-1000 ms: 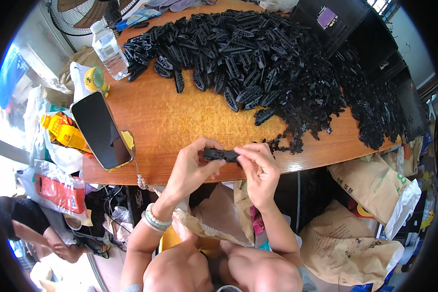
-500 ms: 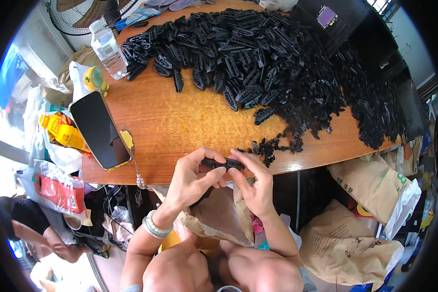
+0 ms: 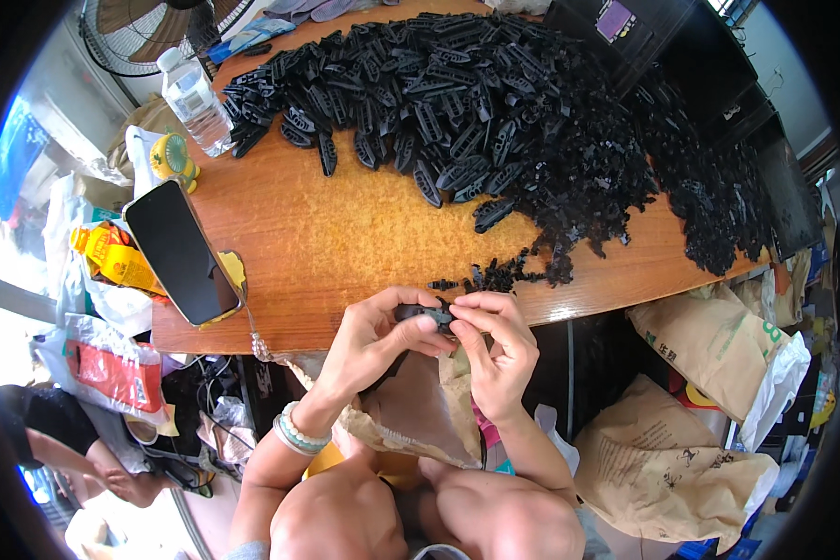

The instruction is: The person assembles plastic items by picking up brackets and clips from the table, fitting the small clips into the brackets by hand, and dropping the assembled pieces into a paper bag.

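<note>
Just over the table's near edge, my left hand [image 3: 359, 343] grips a long, narrow black plastic piece [image 3: 416, 314] between thumb and fingers. At that piece's right end my right hand [image 3: 500, 353] is closed in a pinch, thumb against fingertips. Whether a separate small part sits between those fingertips is hidden. A small black part [image 3: 443, 285] lies on the tabletop beyond my fingers, beside a trail of small black parts [image 3: 497, 276]. Below my hands an open brown paper bag [image 3: 411, 420] rests at my lap.
Boat-shaped black plastic pieces [image 3: 392, 93] are heaped at the back of the wooden table [image 3: 280, 215], with small black parts [image 3: 588, 187] piled to their right. Dark bins [image 3: 700, 75] stand behind. A phone [image 3: 182, 252] and bottle [image 3: 196, 103] are at left; another person's arm [image 3: 61, 453] is lower left.
My right fingers have drawn together into a pinch at the black piece's right end. My left hand keeps its grip. The view has shifted slightly, and the small part beyond my fingers shows more clearly.
</note>
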`<state>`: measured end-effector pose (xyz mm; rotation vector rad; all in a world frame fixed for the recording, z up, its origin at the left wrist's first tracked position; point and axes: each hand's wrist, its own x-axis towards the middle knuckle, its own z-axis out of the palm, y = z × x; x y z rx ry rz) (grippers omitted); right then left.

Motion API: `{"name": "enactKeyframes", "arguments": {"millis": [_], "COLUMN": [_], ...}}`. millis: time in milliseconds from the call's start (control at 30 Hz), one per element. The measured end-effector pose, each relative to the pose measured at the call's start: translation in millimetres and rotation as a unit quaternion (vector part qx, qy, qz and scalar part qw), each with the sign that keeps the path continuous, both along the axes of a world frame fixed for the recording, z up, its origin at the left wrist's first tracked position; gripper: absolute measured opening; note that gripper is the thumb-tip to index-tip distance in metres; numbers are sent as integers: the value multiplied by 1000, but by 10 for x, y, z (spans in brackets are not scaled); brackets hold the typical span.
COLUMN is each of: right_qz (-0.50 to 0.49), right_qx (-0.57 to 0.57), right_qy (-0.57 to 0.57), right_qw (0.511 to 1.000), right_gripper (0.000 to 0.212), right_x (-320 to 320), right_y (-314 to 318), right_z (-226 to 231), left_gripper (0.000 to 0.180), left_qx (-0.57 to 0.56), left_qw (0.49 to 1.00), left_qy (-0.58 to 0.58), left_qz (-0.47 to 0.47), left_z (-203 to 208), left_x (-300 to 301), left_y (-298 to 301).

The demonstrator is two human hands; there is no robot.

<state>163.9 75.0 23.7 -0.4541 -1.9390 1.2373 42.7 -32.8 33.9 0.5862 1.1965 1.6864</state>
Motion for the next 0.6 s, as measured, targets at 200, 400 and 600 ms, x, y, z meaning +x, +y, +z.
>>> {"name": "enactKeyframes", "arguments": {"millis": [200, 400, 600], "right_qz": [-18, 29, 24], "right_qx": [117, 111, 151], "right_qy": [31, -2, -14], "right_qw": [992, 993, 988], "right_gripper": [13, 19, 20], "right_x": [2, -41, -34], "right_y": [14, -2, 14], "right_z": [-11, 21, 7], "left_gripper": [27, 28, 26], "left_qx": [-35, -33, -63], "left_qw": [998, 995, 986], "left_qy": [52, 95, 151], "left_qz": [-20, 11, 10], "left_z": [15, -34, 46], "left_x": [14, 26, 16], "left_y": [-29, -73, -70]}}
